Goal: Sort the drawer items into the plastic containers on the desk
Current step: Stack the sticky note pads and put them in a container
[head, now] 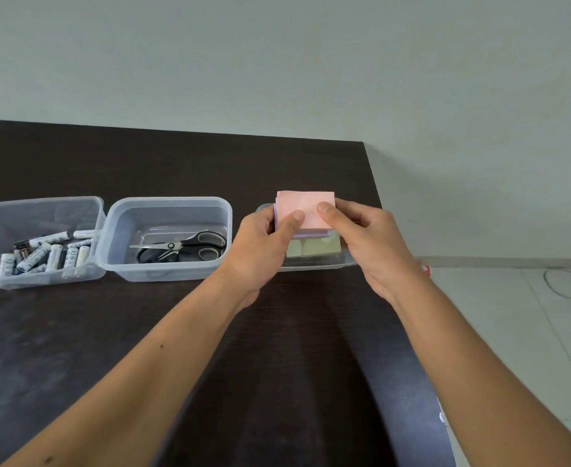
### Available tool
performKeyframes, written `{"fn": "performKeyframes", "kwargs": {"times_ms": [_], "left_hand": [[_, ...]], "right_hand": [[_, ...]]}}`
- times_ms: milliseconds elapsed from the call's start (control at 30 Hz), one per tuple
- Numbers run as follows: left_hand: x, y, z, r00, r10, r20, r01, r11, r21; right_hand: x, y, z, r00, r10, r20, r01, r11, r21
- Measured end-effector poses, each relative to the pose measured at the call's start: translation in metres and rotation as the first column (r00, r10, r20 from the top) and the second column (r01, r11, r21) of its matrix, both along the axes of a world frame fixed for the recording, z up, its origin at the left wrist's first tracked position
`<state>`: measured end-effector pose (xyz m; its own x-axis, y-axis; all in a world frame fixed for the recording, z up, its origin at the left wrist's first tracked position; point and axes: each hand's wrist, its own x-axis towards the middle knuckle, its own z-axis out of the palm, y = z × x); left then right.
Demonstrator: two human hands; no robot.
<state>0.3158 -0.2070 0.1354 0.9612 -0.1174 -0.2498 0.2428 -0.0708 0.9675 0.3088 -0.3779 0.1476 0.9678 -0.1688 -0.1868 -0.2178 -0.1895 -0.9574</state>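
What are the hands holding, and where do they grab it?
A pink-topped pad of sticky notes, pinched by its side edges: left hand on the left edge, right hand on the right.

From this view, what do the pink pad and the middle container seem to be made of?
Pink pad: looks like paper, matte; thin stacked sheets show at its edge. Middle container: seemingly plastic, translucent and glossy; the scissors inside show through its wall.

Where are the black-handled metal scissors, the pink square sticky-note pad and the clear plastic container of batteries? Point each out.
black-handled metal scissors [180, 247]: head view, on the pivot.
pink square sticky-note pad [302, 202]: head view, on the top sheet.
clear plastic container of batteries [41, 205]: head view, on the bare far wall.
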Motion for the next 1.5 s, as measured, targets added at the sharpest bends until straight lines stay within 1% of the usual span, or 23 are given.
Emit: {"fn": "performKeyframes", "kwargs": {"times_ms": [100,167,367,600,767,933,1000,1133,1267,1367,1500], "left_hand": [[0.007,-0.008,-0.014,0.999,0.018,-0.035,-0.016,0.999,0.051],[0.01,-0.012,-0.021,0.997,0.012,-0.077,-0.007,0.998,0.059],[0.02,-0.019,-0.017,0.99,-0.016,-0.142,0.037,0.988,0.147],[0.011,-0.016,-0.014,0.997,0.003,-0.074,0.014,0.976,0.218],[0.009,-0.015,-0.013,0.999,0.037,-0.039,-0.027,0.97,0.242],[0.006,-0.011,-0.014,0.998,0.061,-0.014,-0.055,0.96,0.275],[0.003,-0.009,-0.013,0.997,0.074,0.008,-0.073,0.967,0.243],[-0.009,-0.005,-0.002,0.993,0.108,0.038,-0.112,0.987,0.116],[-0.026,0.008,0.008,0.989,0.13,0.063,-0.134,0.989,0.058],[-0.045,0.017,0.012,0.983,0.159,0.095,-0.159,0.987,-0.011],[-0.083,0.033,0.012,0.978,0.157,0.134,-0.151,0.987,-0.05]], "right_hand": [[0.008,-0.005,-0.014,0.998,0.03,-0.058,-0.032,0.999,-0.036],[0.01,-0.008,-0.02,0.996,0.03,-0.081,-0.036,0.997,-0.072],[0.015,-0.008,-0.025,0.997,0.008,-0.08,-0.025,0.975,-0.22],[0.009,-0.009,-0.024,0.998,0.05,-0.027,-0.056,0.952,-0.3],[0.007,-0.008,-0.027,0.999,0.042,0.013,-0.035,0.937,-0.348],[0.006,-0.009,-0.028,0.998,0.004,0.069,0.018,0.948,-0.317],[0.005,-0.01,-0.027,0.995,-0.005,0.096,0.034,0.955,-0.293],[-0.002,-0.01,-0.024,0.989,-0.008,0.148,0.047,0.965,-0.257],[-0.018,-0.008,-0.014,0.978,-0.022,0.206,0.069,0.972,-0.223],[-0.037,-0.005,-0.007,0.969,-0.034,0.245,0.083,0.977,-0.194],[-0.079,0.004,-0.002,0.966,-0.042,0.254,0.09,0.979,-0.181]]}}
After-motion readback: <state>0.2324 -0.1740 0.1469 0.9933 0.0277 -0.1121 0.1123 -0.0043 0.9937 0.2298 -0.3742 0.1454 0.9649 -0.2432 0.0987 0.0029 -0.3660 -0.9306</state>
